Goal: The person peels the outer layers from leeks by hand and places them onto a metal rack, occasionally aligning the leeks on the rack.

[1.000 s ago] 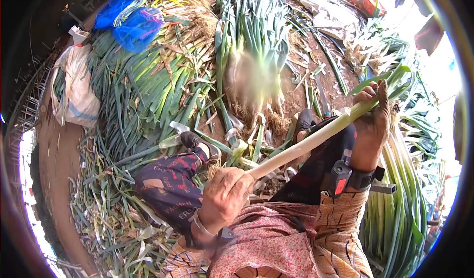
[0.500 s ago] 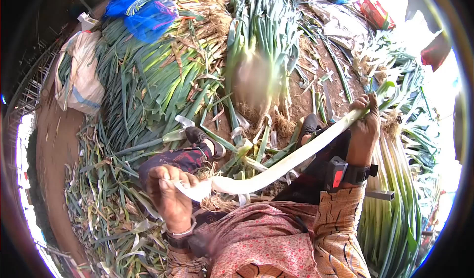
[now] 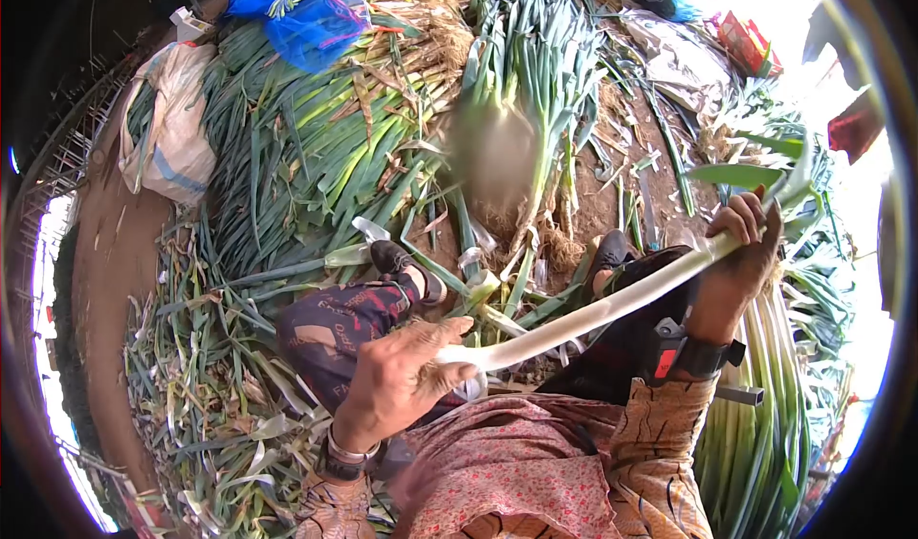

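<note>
A long leek [image 3: 583, 321] slants across the middle, its white end low on the left and its green leaves up on the right. My left hand [image 3: 397, 376] is closed around the white end, with thumb and forefinger on either side of it. Higher up, my right hand [image 3: 741, 252] grips the stalk just below the leaves. A pale strip of skin shows under my left thumb. Beneath the stalk are my bent legs and patterned apron [image 3: 516, 453].
Big leek heaps [image 3: 287, 128] lie ahead on the left, with a blue mesh bag [image 3: 316, 27] on top. A leek bundle [image 3: 545, 70] lies ahead, another [image 3: 765, 396] at right. Leaf scraps [image 3: 220, 376] and a whitish sack [image 3: 177, 123] are on the left.
A peeled layer was stretched out to the left by my left hand half a second ago; that hand has since moved right, back to the white end. My right hand has shifted slightly right.
</note>
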